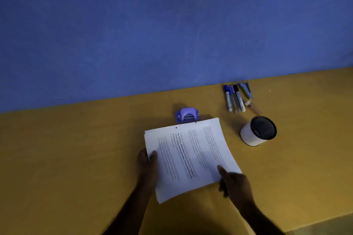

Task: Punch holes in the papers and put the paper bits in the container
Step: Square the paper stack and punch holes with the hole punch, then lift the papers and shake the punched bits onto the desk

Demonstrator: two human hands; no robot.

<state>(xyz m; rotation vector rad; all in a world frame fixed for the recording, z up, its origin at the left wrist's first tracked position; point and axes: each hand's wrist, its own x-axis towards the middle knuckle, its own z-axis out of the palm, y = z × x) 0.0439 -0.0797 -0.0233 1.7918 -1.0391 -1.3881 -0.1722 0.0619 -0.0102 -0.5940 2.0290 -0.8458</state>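
Only one view here, the head cam looking down, so here goes.

Both forearms come in from 6 o'clock. The left hand has the papers by their 9 o'clock edge, thumb lying on the top sheet and the other fingers tucked under, so it's a pinch. The right hand is at the stack's 4 o'clock corner, thumb stretched out flat on the print and fingers curled round the edge below. So both hands are holding the same stack, and it sits a bit skewed, with its far edge tipped up toward 1 o'clock.

The papers are pretty much dead centre on the yellow table. Their far edge runs right up to the purple hole punch at 12 o'clock, and I honestly can't tell if the sheets are in the slot or just touching the front of it. There are two small dark dots along that far edge, level with the punch.

Out at 1 o'clock by the blue wall there's a bunch of markers lying side by side, a blue-grey tool beside them, and a little tan thing I can't make out.

The container, a white cup that's black inside, stands at 2 o'clock of the stack, apart from it. It's too dark in there to see any contents.
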